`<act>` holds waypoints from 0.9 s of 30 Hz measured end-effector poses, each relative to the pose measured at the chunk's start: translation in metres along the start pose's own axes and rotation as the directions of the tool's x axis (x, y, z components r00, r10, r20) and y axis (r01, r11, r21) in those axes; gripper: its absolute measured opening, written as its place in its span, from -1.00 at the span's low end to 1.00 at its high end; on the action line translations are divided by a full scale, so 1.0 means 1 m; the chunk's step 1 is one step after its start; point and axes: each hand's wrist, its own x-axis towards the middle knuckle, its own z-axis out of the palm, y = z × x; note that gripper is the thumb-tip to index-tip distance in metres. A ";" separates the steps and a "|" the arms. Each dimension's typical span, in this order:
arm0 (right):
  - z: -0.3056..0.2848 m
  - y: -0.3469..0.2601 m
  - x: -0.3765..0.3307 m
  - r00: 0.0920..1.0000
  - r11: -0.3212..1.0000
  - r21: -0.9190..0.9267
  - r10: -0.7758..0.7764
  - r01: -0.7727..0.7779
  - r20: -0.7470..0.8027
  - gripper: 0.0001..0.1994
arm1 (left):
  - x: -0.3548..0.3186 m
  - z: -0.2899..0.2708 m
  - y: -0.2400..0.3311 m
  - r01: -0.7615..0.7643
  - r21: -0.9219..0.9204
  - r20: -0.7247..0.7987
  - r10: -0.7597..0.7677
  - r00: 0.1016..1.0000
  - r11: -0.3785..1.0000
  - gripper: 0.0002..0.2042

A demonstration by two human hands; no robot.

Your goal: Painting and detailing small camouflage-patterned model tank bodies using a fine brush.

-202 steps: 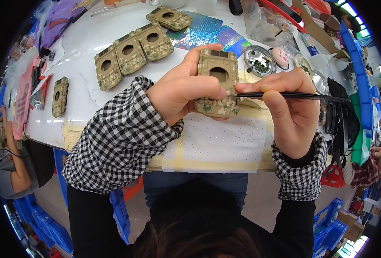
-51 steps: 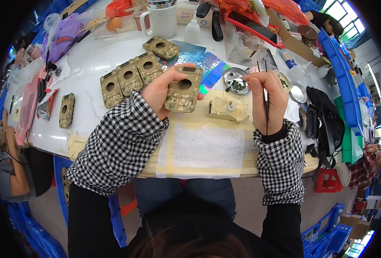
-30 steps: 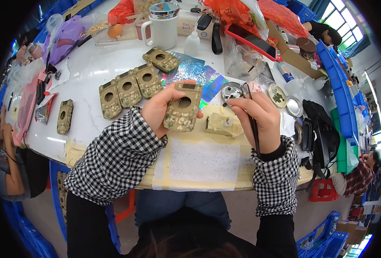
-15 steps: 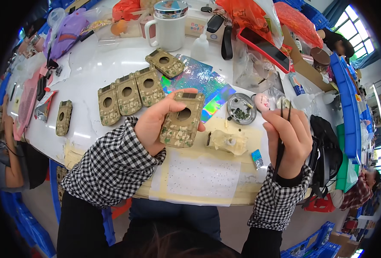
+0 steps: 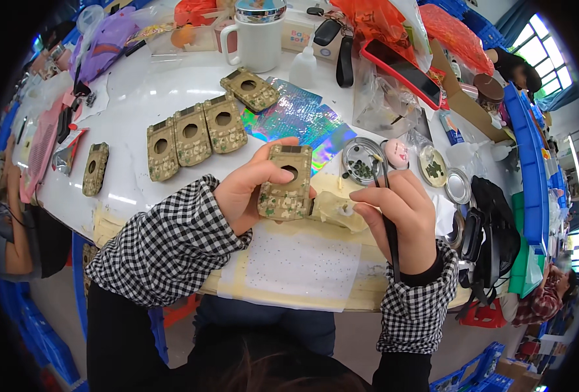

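My left hand [image 5: 240, 189] grips a camouflage-patterned toy tank hull [image 5: 281, 196] with a round hole in its top, thumb resting near the hole. In my right hand [image 5: 407, 219] is a pair of black tweezers [image 5: 392, 243], tips pointing away from me; whether anything tiny is between them I cannot tell. Just beyond the tips is a round tin [image 5: 358, 157] with small dark green bits. Between my hands sits a tape-covered lump [image 5: 332, 210] with a small whitish tip. Several similar hulls [image 5: 193, 134] lie beyond my left hand.
A speckled white sheet [image 5: 289, 271] lies at the near edge. Iridescent sheets [image 5: 292, 104], a white mug [image 5: 260, 42], a squeeze bottle [image 5: 304, 67] and a red-cased phone [image 5: 403, 73] stand or lie farther back. To the right are a tin with green pieces [image 5: 432, 166] and a black bag [image 5: 495, 228].
My right hand has moved left with the tweezers, toward the hull and the tape-covered lump. The left hand and hull have shifted slightly right. Tins at the right are now uncovered.
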 end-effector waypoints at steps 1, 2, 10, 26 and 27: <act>0.001 0.000 -0.001 1.000 1.000 0.007 -0.009 0.009 0.004 -0.81 | -0.002 -0.001 -0.001 -0.003 -0.004 -0.008 0.003 1.000 1.000 -0.35; 0.001 -0.001 -0.001 1.000 1.000 0.003 -0.013 0.013 0.015 -0.80 | -0.002 -0.002 -0.002 0.000 -0.005 -0.002 0.000 1.000 1.000 -0.35; 0.006 0.002 0.001 0.997 0.999 0.041 -0.033 0.030 0.068 -0.76 | -0.005 -0.003 -0.001 -0.006 -0.039 0.018 0.006 1.000 0.999 -0.37; -0.002 -0.001 0.004 0.998 0.994 0.107 0.040 -0.035 -0.045 -0.81 | -0.007 -0.003 -0.002 -0.002 -0.012 0.024 0.003 1.000 1.000 -0.34; -0.005 -0.003 0.005 0.994 0.990 0.133 0.064 -0.052 -0.089 -0.81 | -0.008 -0.002 -0.003 -0.005 0.003 0.005 0.005 1.000 1.000 -0.34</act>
